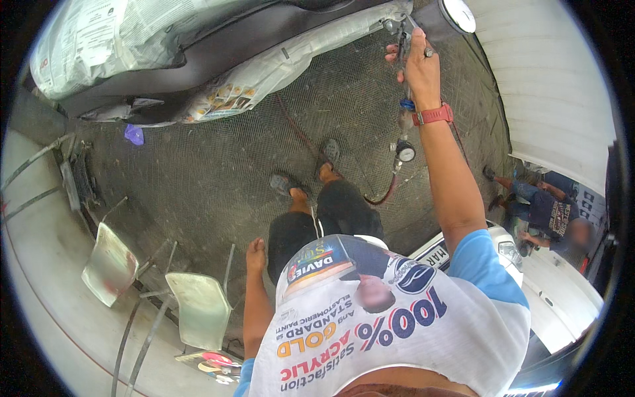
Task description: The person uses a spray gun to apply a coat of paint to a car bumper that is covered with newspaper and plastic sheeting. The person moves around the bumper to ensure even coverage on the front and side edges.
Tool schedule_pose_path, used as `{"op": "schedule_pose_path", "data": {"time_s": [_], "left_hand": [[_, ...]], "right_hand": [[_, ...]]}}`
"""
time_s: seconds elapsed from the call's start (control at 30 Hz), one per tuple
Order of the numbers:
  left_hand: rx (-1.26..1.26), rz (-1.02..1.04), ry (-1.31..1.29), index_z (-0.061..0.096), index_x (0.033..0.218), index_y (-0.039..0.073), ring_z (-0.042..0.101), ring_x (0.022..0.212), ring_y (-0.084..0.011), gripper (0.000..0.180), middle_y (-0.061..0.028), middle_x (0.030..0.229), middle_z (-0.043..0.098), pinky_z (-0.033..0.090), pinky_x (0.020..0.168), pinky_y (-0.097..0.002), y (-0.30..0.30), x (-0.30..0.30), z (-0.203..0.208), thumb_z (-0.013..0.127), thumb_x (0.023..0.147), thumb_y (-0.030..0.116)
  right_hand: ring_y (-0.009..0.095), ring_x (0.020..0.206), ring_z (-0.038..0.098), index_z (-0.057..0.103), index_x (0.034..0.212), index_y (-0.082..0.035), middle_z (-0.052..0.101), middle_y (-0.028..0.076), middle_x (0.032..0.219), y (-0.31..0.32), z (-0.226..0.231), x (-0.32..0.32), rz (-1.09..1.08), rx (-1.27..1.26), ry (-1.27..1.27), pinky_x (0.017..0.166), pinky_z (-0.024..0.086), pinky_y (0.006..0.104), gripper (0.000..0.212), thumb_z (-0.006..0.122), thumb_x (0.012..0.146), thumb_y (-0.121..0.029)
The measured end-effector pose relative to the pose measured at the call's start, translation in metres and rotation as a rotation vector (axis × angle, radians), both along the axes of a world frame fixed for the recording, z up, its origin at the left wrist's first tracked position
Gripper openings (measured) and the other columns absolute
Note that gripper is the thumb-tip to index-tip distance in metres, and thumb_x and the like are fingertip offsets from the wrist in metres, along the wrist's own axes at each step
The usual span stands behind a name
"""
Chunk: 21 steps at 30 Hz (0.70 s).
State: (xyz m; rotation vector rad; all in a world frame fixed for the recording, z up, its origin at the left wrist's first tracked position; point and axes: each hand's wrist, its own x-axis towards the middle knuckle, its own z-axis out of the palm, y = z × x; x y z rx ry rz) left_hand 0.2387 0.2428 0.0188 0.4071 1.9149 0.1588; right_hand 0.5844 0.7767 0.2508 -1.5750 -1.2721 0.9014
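Overhead view, person standing on dark mesh-textured floor. Right hand [418,63], arm stretched far fwd, is clenched round a metal spray gun [401,36]. Gun's long axis runs near-to-far; its head points away at a vehicle panel masked w/ newspaper [278,66], far centre. A round pressure gauge [405,151] hangs below the wrist, w/ a reddish hose [380,195] curling down by the feet. Red watch [433,115] on right wrist. Left hand [255,254] hangs loose at the side, fingers relaxed, holding nothing. Two pale, worn plastic chairs [198,308] stand near left. Another person [549,212] crouches at right, beside a white car [503,255].
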Motion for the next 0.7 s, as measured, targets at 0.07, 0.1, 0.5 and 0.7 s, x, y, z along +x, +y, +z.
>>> {"op": "schedule_pose_path", "data": {"time_s": [0.07,0.1,0.5,0.7], "left_hand": [[0.009,0.034,-0.028,0.063,0.142,0.004,0.065,0.127,-0.0330,0.053,-0.0214,0.139,0.066,0.048,0.108,-0.0417,-0.008,0.000,-0.004,0.058,0.105,0.041],[0.037,0.045,-0.020,0.063,0.142,0.004,0.066,0.125,-0.0328,0.052,-0.0211,0.138,0.067,0.049,0.107,-0.0418,-0.013,0.000,-0.008,0.057,0.105,0.041],[0.105,0.169,-0.001,0.062,0.141,0.004,0.068,0.121,-0.0291,0.050,-0.0194,0.133,0.068,0.051,0.104,-0.0401,-0.021,-0.019,-0.007,0.057,0.107,0.039],[0.090,0.043,0.098,0.062,0.142,0.003,0.068,0.122,-0.0315,0.049,-0.0202,0.137,0.067,0.050,0.105,-0.0403,-0.076,-0.030,-0.043,0.058,0.106,0.036]], "right_hand": [[0.014,0.073,0.072,0.067,0.122,0.001,0.076,0.011,0.089,-0.009,0.010,-0.018,0.060,-0.038,0.001,0.044,0.046,0.0249,0.062,0.041,0.111,-0.054],[0.014,0.077,0.073,0.066,0.126,0.001,0.076,0.012,0.090,-0.016,0.014,-0.029,0.090,-0.056,0.003,0.044,0.046,0.0247,0.062,0.041,0.112,-0.054],[0.010,0.062,0.066,0.066,0.130,0.002,0.076,0.009,0.086,-0.090,0.031,-0.203,0.554,-0.063,0.132,0.044,0.046,0.0252,0.062,0.044,0.111,-0.053],[0.014,0.071,0.072,0.066,0.127,0.002,0.076,0.012,0.087,-0.075,0.032,-0.225,0.620,-0.148,0.208,0.044,0.047,0.0254,0.064,0.042,0.111,-0.056]]}}
